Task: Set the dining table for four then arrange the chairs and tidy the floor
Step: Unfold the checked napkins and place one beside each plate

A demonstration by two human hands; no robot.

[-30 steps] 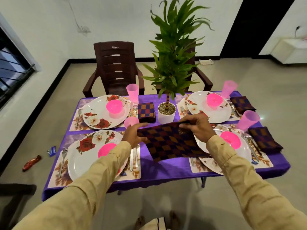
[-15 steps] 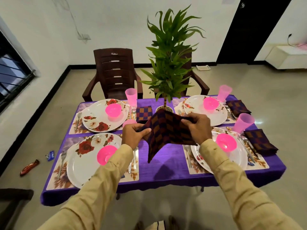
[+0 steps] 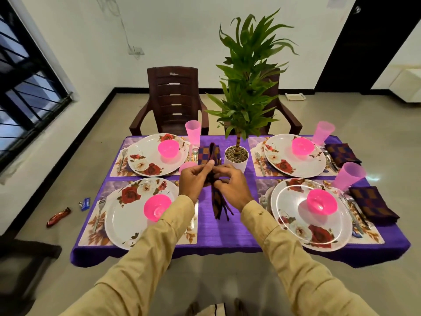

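Both hands over the middle of the counter [image 3: 218,236]. My left hand [image 3: 196,181] and right hand [image 3: 230,185] each pinch the checked napkin [image 3: 217,201], bunched narrow, its tail hanging toward 6 o'clock. Cannot tell if it touches the cloth. The left hand half hides a pink cup [image 3: 186,166] at 11 o'clock. A second napkin [image 3: 202,156] at 12 o'clock is partly covered. A wrapper [image 3: 58,216] lies on the floor at 9 o'clock.

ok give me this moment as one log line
step: folding | hands: left hand and right hand both pinch the checked napkin over the table | floor: red wrapper not picked up
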